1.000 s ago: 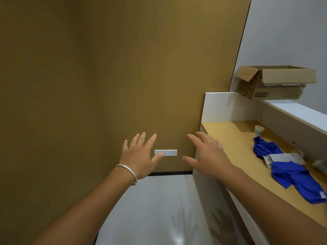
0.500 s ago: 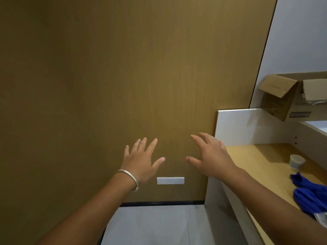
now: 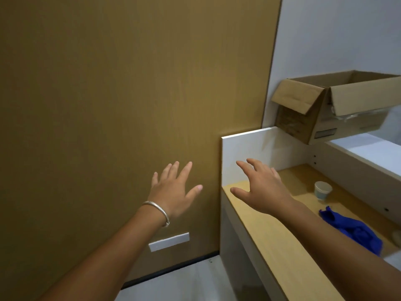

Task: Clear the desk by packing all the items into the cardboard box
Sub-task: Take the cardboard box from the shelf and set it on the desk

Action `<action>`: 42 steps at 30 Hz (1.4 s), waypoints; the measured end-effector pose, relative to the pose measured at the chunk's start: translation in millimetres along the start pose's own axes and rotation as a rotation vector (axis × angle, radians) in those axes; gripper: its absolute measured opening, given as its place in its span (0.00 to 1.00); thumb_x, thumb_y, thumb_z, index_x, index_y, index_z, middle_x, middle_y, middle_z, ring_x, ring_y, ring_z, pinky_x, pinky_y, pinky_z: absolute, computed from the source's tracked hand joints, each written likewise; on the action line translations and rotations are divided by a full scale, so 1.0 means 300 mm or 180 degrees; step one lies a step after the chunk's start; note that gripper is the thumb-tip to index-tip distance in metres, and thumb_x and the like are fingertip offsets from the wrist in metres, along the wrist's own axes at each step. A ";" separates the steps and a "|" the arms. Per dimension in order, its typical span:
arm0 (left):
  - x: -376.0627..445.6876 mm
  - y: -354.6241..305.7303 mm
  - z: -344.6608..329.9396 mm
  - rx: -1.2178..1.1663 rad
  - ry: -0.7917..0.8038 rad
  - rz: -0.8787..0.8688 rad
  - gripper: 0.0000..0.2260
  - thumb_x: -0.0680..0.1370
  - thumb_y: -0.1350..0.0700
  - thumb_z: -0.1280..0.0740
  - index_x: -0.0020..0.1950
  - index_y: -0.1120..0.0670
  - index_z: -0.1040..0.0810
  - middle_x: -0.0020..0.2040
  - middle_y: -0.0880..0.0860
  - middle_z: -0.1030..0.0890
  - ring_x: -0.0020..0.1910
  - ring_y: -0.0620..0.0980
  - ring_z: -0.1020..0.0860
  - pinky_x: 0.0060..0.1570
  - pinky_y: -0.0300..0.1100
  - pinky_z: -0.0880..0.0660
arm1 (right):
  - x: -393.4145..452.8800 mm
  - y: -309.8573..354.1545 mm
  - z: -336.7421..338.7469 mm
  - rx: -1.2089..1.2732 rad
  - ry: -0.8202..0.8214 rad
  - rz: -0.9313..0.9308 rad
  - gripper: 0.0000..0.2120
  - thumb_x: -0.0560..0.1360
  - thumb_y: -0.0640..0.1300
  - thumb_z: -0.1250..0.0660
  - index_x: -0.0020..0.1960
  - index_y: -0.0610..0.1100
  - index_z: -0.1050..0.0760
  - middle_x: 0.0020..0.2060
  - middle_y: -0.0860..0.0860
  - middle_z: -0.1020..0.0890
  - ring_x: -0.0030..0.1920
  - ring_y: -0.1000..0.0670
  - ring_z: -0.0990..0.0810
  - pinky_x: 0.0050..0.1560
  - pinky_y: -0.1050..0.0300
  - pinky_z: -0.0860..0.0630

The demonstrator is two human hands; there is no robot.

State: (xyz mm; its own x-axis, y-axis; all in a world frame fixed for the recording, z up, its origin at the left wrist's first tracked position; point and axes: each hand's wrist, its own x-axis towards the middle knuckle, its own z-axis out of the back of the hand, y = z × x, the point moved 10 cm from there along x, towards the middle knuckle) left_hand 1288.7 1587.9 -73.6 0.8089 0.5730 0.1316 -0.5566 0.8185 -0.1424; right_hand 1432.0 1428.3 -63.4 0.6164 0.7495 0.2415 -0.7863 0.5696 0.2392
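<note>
Fingers of left hand (image 3: 173,190) and right hand (image 3: 263,187) spread apart, holding nothing. View has swung back right since half a second ago: right hand now over table (image 3: 271,242) corner. Cardboard box (image 3: 325,111) on upper shelf; cup (image 3: 322,190), blue cloth (image 3: 355,231) still unpacked. Packing not begun.

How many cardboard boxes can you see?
1. The cardboard box sits open on the white upper shelf, above the wooden desk, at the right. More could be hidden beyond the picture's right edge.
</note>
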 end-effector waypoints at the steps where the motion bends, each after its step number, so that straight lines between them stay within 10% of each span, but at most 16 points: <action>1: 0.066 -0.031 -0.022 -0.0025 0.0012 -0.0119 0.32 0.77 0.32 0.50 0.78 0.41 0.55 0.79 0.51 0.52 0.78 0.49 0.56 0.74 0.57 0.55 | 0.029 -0.047 -0.005 -0.0029 -0.0021 -0.0117 0.36 0.74 0.66 0.40 0.76 0.56 0.46 0.76 0.51 0.41 0.75 0.48 0.43 0.74 0.40 0.45; 21: 1.055 -0.777 -0.096 -0.0733 0.0085 -0.2591 0.33 0.76 0.32 0.50 0.78 0.42 0.56 0.79 0.52 0.52 0.77 0.50 0.54 0.74 0.57 0.53 | 0.315 -0.712 0.310 -0.0940 -0.0730 -0.2300 0.36 0.73 0.63 0.36 0.76 0.53 0.43 0.75 0.48 0.39 0.74 0.46 0.42 0.72 0.41 0.41; 42: 1.304 -1.353 0.055 -0.0622 -0.0530 -0.3120 0.34 0.77 0.39 0.39 0.78 0.44 0.51 0.79 0.53 0.48 0.77 0.53 0.53 0.72 0.60 0.45 | 0.684 -1.075 0.552 -0.0861 -0.1284 -0.1449 0.32 0.74 0.59 0.33 0.74 0.51 0.37 0.72 0.50 0.34 0.72 0.48 0.38 0.71 0.45 0.38</action>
State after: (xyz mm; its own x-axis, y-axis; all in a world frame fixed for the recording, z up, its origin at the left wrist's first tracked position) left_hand 1828.0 1480.6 51.7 0.8478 -0.3368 0.4096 0.3913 0.9187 -0.0544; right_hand 1818.9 1342.5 64.8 0.8153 0.2591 0.5178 -0.3942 0.9034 0.1687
